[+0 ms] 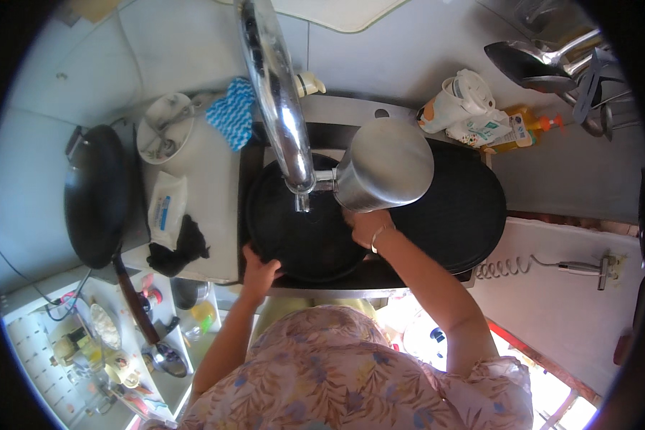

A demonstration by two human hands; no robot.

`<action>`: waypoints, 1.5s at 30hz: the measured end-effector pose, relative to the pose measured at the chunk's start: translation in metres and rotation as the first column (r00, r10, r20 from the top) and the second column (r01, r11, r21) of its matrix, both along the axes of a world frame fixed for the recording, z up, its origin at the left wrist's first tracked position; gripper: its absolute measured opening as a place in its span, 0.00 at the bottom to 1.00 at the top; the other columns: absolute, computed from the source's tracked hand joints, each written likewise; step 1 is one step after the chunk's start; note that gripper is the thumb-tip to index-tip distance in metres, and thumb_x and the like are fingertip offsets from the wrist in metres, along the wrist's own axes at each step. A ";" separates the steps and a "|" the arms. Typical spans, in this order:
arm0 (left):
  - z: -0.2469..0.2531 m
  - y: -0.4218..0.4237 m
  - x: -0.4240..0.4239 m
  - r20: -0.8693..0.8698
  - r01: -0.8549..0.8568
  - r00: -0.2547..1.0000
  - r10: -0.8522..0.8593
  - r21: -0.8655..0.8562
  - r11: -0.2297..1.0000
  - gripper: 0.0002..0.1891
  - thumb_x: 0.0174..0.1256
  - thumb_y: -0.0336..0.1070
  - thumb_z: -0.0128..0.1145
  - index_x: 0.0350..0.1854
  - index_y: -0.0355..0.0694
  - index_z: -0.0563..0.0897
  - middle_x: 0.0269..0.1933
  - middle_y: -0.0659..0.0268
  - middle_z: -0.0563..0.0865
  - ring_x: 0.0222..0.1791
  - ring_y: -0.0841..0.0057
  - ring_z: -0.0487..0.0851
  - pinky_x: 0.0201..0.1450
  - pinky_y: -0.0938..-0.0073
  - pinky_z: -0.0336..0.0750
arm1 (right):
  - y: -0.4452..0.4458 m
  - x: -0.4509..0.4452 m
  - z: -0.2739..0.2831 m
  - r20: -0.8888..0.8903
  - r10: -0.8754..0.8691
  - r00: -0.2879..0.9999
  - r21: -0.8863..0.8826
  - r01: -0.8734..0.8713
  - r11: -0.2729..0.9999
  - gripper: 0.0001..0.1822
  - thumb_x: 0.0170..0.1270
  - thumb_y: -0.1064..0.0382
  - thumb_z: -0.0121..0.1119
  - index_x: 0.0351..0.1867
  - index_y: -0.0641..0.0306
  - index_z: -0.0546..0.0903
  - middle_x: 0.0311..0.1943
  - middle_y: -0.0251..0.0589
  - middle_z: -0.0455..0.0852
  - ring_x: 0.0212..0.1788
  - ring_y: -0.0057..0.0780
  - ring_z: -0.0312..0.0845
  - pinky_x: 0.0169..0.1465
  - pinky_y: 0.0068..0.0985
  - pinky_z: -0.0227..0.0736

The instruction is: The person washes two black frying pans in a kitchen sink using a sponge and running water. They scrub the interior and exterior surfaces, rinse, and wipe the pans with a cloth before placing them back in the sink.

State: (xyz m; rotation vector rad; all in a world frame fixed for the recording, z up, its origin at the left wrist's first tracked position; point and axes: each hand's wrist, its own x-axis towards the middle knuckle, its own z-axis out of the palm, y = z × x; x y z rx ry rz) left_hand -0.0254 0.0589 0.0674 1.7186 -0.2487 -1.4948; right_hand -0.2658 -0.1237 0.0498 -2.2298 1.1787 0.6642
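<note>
A round black pan (306, 236) lies in the sink (355, 293), under the chrome faucet (279, 97). My left hand (259, 273) grips its near left rim, thumb and fingers spread along the edge. Over the pan's right side is my right hand (372, 228), with a bracelet at the wrist. Its fingers are partly hidden by the metal cylinder (392, 161) fixed to the faucet, so whether they hold anything cannot be seen. A second black round pan or tray (451, 209) fills the sink's right part. No running water is visible.
Left on the counter are a plate with utensils (165, 129), blue cloth (231, 113), white packet (167, 207), black cloth (180, 247) and wok (98, 196). Behind the sink's right end stand a cup (441, 107) and an amber pump bottle (516, 126). Ladles (548, 70) hang upper right.
</note>
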 end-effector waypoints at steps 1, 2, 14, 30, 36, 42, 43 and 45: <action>0.000 0.003 0.001 0.014 -0.005 1.000 0.005 0.010 1.000 0.40 0.59 0.26 0.58 0.70 0.44 0.49 0.62 0.52 0.72 0.54 0.60 0.81 0.48 0.60 0.84 | 0.013 0.014 0.052 0.063 -0.066 0.996 0.068 0.061 0.996 0.16 0.62 0.62 0.55 0.49 0.60 0.87 0.51 0.50 0.87 0.53 0.46 0.85 0.55 0.39 0.80; 0.001 0.001 -0.002 0.009 -0.004 1.000 0.003 0.001 1.000 0.40 0.58 0.26 0.58 0.70 0.44 0.49 0.62 0.52 0.73 0.54 0.60 0.81 0.47 0.60 0.84 | 0.030 0.013 0.060 0.001 -0.010 1.000 0.146 0.009 0.989 0.19 0.60 0.62 0.56 0.53 0.59 0.85 0.51 0.51 0.87 0.52 0.49 0.85 0.55 0.41 0.80; -0.005 0.004 0.001 0.022 0.025 0.999 -0.025 -0.005 1.000 0.41 0.59 0.29 0.59 0.71 0.47 0.48 0.62 0.54 0.72 0.54 0.62 0.79 0.49 0.58 0.82 | -0.035 0.025 -0.063 -0.235 -0.212 0.949 0.103 0.241 0.965 0.18 0.64 0.58 0.62 0.52 0.63 0.86 0.53 0.53 0.86 0.55 0.47 0.84 0.55 0.41 0.81; -0.009 0.009 0.004 0.041 0.022 0.999 -0.022 0.003 1.000 0.41 0.59 0.27 0.58 0.72 0.46 0.48 0.62 0.54 0.72 0.54 0.62 0.79 0.50 0.59 0.82 | 0.003 -0.013 -0.047 0.180 -0.586 0.790 -0.033 0.601 0.799 0.19 0.63 0.56 0.58 0.53 0.57 0.86 0.55 0.53 0.85 0.58 0.54 0.80 0.61 0.41 0.76; 0.000 -0.001 -0.004 0.033 0.018 0.999 -0.018 -0.002 1.000 0.41 0.58 0.27 0.58 0.71 0.46 0.49 0.61 0.54 0.72 0.53 0.63 0.80 0.46 0.62 0.84 | -0.046 0.066 -0.096 0.364 -0.650 0.667 0.081 0.673 0.736 0.27 0.67 0.46 0.56 0.62 0.60 0.77 0.61 0.50 0.80 0.60 0.48 0.79 0.62 0.39 0.76; -0.006 0.000 -0.004 0.017 0.050 0.999 -0.050 0.007 0.999 0.40 0.59 0.27 0.57 0.71 0.47 0.49 0.61 0.56 0.71 0.54 0.64 0.79 0.49 0.59 0.83 | -0.013 0.163 -0.031 0.582 -0.267 0.768 0.067 0.283 0.957 0.23 0.61 0.49 0.61 0.54 0.59 0.79 0.51 0.58 0.83 0.54 0.50 0.80 0.57 0.41 0.77; -0.005 0.000 -0.004 0.007 0.070 0.998 -0.070 0.008 0.998 0.39 0.61 0.28 0.57 0.70 0.48 0.49 0.61 0.58 0.71 0.55 0.64 0.78 0.51 0.57 0.82 | -0.001 0.170 -0.025 0.578 -0.251 0.777 0.105 0.234 0.967 0.23 0.60 0.50 0.62 0.53 0.58 0.79 0.49 0.59 0.83 0.53 0.51 0.81 0.56 0.41 0.77; 0.002 -0.002 -0.006 -0.025 0.033 0.999 -0.032 0.046 0.998 0.38 0.61 0.28 0.57 0.70 0.48 0.49 0.61 0.59 0.71 0.55 0.64 0.78 0.52 0.57 0.82 | 0.017 0.171 -0.017 0.507 -0.276 0.816 0.259 0.162 0.952 0.30 0.58 0.47 0.63 0.59 0.58 0.77 0.57 0.62 0.80 0.57 0.58 0.79 0.58 0.46 0.75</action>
